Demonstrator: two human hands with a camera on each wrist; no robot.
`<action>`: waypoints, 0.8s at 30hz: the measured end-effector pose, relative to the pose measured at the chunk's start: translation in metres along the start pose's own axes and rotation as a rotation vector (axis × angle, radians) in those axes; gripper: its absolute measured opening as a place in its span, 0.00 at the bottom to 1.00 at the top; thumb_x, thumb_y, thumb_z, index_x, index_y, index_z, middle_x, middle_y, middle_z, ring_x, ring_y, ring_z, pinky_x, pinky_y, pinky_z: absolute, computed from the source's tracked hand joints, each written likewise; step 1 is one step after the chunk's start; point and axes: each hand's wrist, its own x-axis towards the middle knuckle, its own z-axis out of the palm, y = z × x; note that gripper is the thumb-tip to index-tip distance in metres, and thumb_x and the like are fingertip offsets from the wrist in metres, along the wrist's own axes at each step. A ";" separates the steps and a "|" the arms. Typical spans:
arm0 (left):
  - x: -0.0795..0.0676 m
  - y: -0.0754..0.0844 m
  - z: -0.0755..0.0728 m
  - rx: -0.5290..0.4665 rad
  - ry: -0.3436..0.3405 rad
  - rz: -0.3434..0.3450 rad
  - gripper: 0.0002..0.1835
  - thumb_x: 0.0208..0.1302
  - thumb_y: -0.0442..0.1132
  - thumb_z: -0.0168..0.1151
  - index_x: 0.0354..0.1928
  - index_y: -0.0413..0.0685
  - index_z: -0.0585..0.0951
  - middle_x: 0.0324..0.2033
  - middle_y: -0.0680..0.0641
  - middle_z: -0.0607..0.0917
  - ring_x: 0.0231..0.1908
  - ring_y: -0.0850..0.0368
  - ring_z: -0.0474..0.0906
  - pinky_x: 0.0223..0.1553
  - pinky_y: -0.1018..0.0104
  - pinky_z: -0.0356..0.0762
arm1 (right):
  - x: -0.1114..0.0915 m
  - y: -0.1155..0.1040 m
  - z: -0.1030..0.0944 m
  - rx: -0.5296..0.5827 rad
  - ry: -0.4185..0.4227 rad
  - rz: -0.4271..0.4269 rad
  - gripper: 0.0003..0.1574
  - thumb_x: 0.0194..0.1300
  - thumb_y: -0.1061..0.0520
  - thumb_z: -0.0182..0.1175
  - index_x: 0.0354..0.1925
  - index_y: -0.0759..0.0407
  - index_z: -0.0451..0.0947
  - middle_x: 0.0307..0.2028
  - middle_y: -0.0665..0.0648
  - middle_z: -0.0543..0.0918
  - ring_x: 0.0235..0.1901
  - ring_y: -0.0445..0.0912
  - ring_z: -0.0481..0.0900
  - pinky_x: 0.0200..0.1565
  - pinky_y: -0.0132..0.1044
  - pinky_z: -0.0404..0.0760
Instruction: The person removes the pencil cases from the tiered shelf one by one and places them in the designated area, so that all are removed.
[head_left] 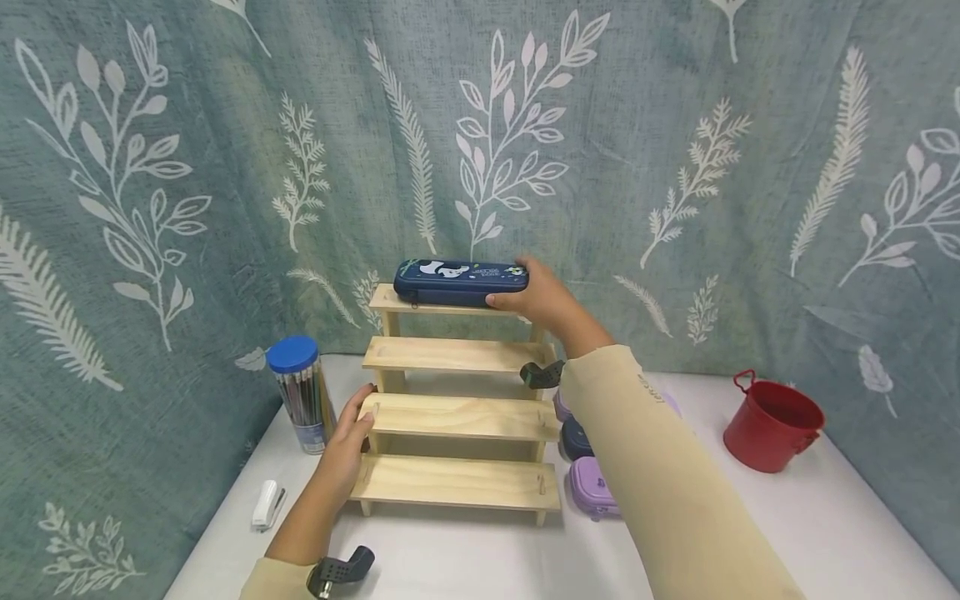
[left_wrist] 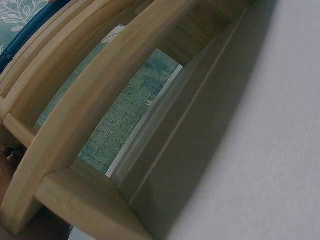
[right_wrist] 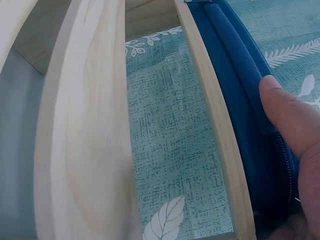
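A dark blue zippered pencil case (head_left: 457, 292) with a panda print lies along the top tier of a stepped wooden rack (head_left: 457, 417). My right hand (head_left: 553, 302) grips the case's right end, thumb on the front and fingers behind. Close up in the right wrist view, the thumb presses the blue side of the case (right_wrist: 240, 100) above its zip. At the rack's left side, my left hand (head_left: 343, 450) holds the end of the second tier from the bottom, thumb on top. In the left wrist view only a bit of that hand shows at the left edge.
Left of the rack stand a blue-lidded tub of pencils (head_left: 300, 392) and a white stapler (head_left: 267, 505). Purple cases (head_left: 592, 487) and a dark blue case (head_left: 576, 439) sit on the right, partly behind my sleeve. A red bucket (head_left: 772, 425) stands farther right. A patterned curtain hangs behind.
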 end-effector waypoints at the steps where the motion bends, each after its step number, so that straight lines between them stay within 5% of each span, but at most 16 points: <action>1: 0.000 0.001 0.000 0.001 -0.002 0.004 0.29 0.86 0.48 0.37 0.83 0.63 0.52 0.84 0.49 0.48 0.84 0.44 0.38 0.80 0.32 0.40 | 0.000 0.000 -0.001 0.011 -0.005 0.001 0.67 0.62 0.39 0.76 0.84 0.51 0.47 0.75 0.63 0.66 0.68 0.59 0.72 0.69 0.57 0.72; 24: -0.012 0.001 0.004 0.009 0.021 -0.002 0.28 0.86 0.48 0.37 0.83 0.66 0.53 0.84 0.49 0.50 0.83 0.43 0.41 0.79 0.33 0.42 | -0.012 0.000 -0.001 -0.084 0.006 -0.029 0.62 0.64 0.35 0.73 0.82 0.51 0.53 0.75 0.61 0.67 0.69 0.59 0.72 0.69 0.60 0.73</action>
